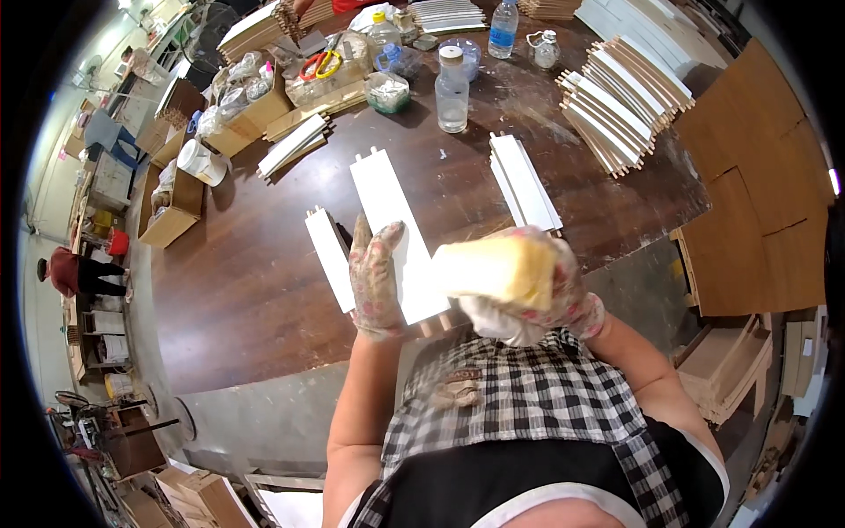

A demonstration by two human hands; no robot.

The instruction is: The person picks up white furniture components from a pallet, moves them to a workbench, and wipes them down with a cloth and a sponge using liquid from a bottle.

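Note:
A white board (392, 207) with wooden dowels at its ends lies on the table in front of me. My left hand (375, 280), in a stained flowered glove, rests along the board's left edge with fingers stretched out. Over the board's near right side, my gloved right hand (568, 286) grips a yellow sponge-like block (502, 271), smeared by motion. Some white cloth (502, 324) hangs under the block; how it is held is hidden. Just left of my left hand lies a narrower white board (327, 260). Several white boards (524, 182) are stacked to the right.
The dark brown table (255, 299) carries a clear bottle (451, 97), a water bottle (503, 31), a bowl of white pieces (387, 92) and scissors (328, 63). A large stack of doweled strips (620, 106) stands at the far right. Cardboard boxes (172, 207) stand at the left edge.

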